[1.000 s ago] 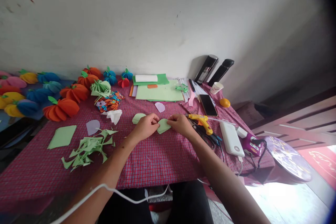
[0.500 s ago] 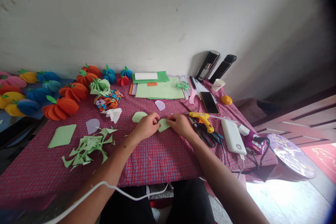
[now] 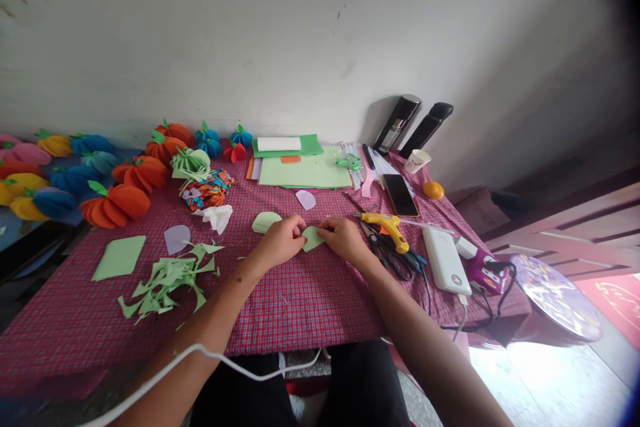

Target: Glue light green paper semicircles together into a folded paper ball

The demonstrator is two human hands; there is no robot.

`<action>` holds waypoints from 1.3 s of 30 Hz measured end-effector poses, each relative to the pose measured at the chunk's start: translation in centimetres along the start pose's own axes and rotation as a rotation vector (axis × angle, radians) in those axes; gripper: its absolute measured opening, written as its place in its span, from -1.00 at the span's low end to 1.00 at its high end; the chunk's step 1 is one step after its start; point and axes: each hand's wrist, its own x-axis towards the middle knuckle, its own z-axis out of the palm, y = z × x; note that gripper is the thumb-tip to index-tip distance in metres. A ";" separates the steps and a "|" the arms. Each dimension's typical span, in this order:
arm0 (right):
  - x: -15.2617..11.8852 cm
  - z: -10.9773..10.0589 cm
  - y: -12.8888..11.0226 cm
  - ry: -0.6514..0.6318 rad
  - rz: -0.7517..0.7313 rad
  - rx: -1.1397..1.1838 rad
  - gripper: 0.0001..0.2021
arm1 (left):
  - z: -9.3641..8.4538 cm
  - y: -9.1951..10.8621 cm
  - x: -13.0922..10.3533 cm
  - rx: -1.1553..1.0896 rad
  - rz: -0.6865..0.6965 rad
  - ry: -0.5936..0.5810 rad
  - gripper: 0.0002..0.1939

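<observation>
My left hand [image 3: 289, 239] and right hand [image 3: 343, 238] are pinching a green cutout [image 3: 313, 239]; beyond it, rightward, a cup [image 3: 416, 162] is sitting, contents unclear.

The left-hand grip [image 3: 284, 239] and the right-hand grip [image 3: 343, 237] pinch a rounded light-green paper piece [image 3: 313, 239] from opposite sides, over the checkered counter [image 3: 300, 310]. A stack of green cut pieces [image 3: 265, 221] lies just beside the left-hand grip. Near the right-hand grip, a yellow glue gun [image 3: 395, 233] lies next to black-handled scissors [image 3: 381, 251]; a white power bank [image 3: 444, 259] lies farther right. Green paper scraps [image 3: 167, 278] occupy the left side, with orange paper pumpkins [image 3: 125, 203] behind.
</observation>
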 end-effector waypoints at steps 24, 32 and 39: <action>-0.1 0.1 -0.4 -0.010 -0.005 -0.094 -0.86 | 0.0 0.2 -0.1 0.080 0.014 -0.016 -0.86; -0.2 0.2 -0.4 -0.017 0.005 -0.134 -0.86 | 0.0 0.3 -0.1 0.096 0.011 -0.019 -0.87; -0.2 0.4 -0.5 0.005 -0.028 -0.250 -0.87 | 0.1 0.5 -0.2 0.181 0.021 -0.024 -0.84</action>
